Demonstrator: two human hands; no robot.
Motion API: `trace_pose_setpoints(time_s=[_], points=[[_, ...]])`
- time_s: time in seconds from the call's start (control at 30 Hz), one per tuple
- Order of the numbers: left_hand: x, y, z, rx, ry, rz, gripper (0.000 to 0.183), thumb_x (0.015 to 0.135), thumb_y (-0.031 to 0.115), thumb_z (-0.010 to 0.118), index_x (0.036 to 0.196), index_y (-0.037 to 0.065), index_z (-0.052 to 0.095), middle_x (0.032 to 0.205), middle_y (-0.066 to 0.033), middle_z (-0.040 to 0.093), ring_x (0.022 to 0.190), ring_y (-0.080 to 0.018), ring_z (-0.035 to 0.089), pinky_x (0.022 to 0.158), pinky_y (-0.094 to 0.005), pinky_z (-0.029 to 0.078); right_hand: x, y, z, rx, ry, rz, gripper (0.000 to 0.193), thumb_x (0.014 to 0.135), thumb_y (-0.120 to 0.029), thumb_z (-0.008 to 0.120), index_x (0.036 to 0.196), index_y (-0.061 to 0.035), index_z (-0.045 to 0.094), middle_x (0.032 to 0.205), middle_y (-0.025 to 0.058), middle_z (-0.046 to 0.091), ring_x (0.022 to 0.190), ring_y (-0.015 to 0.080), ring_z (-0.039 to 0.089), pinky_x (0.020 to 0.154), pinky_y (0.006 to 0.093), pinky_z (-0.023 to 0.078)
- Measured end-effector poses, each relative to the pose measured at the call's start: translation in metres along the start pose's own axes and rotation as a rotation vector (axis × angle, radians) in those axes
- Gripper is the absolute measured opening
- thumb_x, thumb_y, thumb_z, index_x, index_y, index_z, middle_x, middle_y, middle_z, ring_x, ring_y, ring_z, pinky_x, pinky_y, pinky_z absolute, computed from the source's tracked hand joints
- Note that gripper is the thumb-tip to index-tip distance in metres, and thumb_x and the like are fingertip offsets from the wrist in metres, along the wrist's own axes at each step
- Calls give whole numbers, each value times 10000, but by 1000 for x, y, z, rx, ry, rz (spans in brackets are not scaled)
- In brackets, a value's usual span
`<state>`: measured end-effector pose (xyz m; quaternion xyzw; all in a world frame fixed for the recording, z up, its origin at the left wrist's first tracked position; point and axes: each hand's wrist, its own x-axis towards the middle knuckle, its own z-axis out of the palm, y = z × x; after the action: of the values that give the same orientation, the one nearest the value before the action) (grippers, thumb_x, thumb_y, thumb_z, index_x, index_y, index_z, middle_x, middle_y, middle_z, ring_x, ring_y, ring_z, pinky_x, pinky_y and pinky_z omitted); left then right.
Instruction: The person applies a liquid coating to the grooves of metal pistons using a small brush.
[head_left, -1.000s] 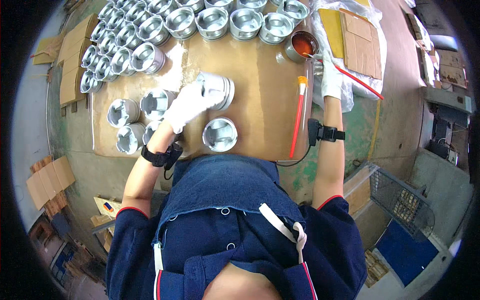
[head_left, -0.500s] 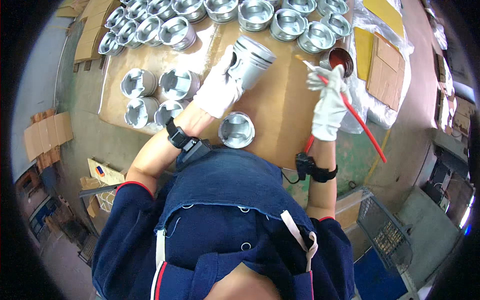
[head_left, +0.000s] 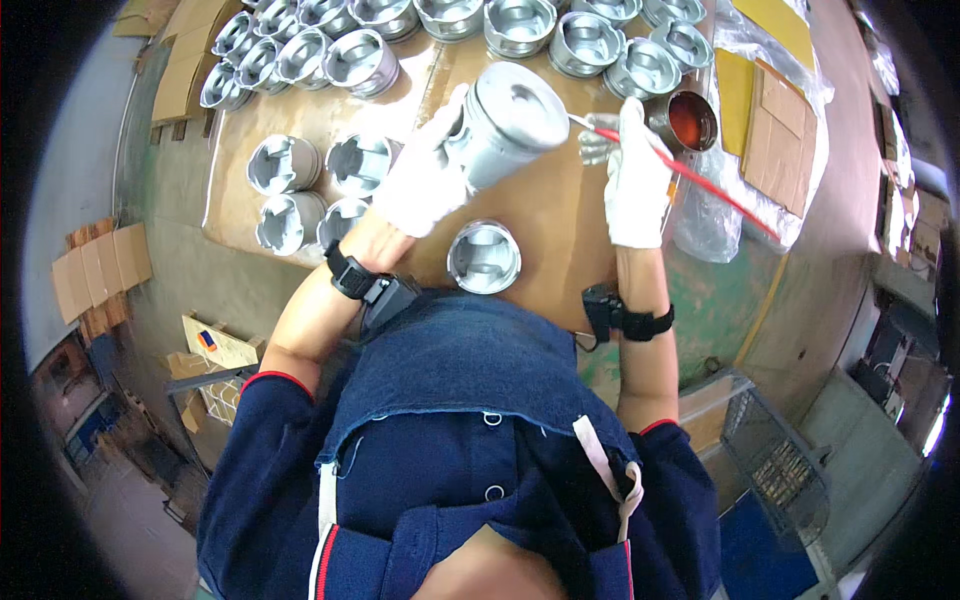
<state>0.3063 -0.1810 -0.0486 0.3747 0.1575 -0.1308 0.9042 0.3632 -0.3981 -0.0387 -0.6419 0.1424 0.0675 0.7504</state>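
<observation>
A silver piston [head_left: 520, 105] is raised above the table, tilted with its round top face toward the upper right. My gloved left hand [head_left: 425, 180] is closed around its lower side. My right hand [head_left: 635, 185], also in a white glove, grips a long red-handled brush [head_left: 715, 190]. The brush's thin tip points left and ends close beside the piston's rim; whether it touches, I cannot tell. Just right of that hand stands an open round tin [head_left: 714, 125] with reddish-brown liquid inside. One piston [head_left: 484, 257] sits on the table in front of my apron.
Several pistons [head_left: 361, 64] stand in rows along the far side of the brown-covered table [head_left: 560, 225]. A smaller group of pistons [head_left: 284, 165] is at its left. Cardboard [head_left: 775, 130] and clear plastic sheeting [head_left: 705, 220] lie on the right. A wire-mesh cart [head_left: 775, 450] stands at lower right.
My right hand has moved left, away from the tin, bringing the brush tip to the piston. My left hand has turned the piston so its top face shows more.
</observation>
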Motion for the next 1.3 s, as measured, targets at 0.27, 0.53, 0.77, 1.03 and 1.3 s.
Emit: trace_pose_setpoints(time_s=[0.27,0.53,0.77,1.03,1.3], points=[[3,21,9,1430,-69,92,346,930,360,678,1066,44,718,963,-9,717,831,-123,651,676,-292,516,-11,6,5,-375,-131,-244,465,1004,-327,584,663,-26,677,604,85,640,536,166,559,524,318,426],[19,18,-4,1065,97,223,405,920,389,626,1038,5,682,939,-173,674,842,-263,652,782,-350,532,-55,39,21,-764,-277,-479,365,994,-253,557,702,-53,649,609,131,590,594,322,589,573,424,447],[102,44,-45,1990,169,369,314,910,307,628,1013,15,679,962,-176,681,877,-303,663,795,-389,537,-39,29,-4,-545,-39,-84,455,1001,-404,602,760,-26,678,681,57,682,603,98,602,592,256,477],[67,27,-9,1976,68,951,253,923,284,582,878,54,679,814,-165,662,743,-349,645,671,-465,532,19,16,-78,-395,169,-12,539,1020,-473,516,898,-10,764,732,57,714,602,89,611,567,237,453],[-50,-35,54,1955,-446,-788,589,957,523,505,790,-10,689,765,-193,685,782,-316,692,714,-438,537,65,28,-157,-269,355,-15,494,1032,-448,498,1098,-22,738,828,67,731,623,47,583,540,181,422]])
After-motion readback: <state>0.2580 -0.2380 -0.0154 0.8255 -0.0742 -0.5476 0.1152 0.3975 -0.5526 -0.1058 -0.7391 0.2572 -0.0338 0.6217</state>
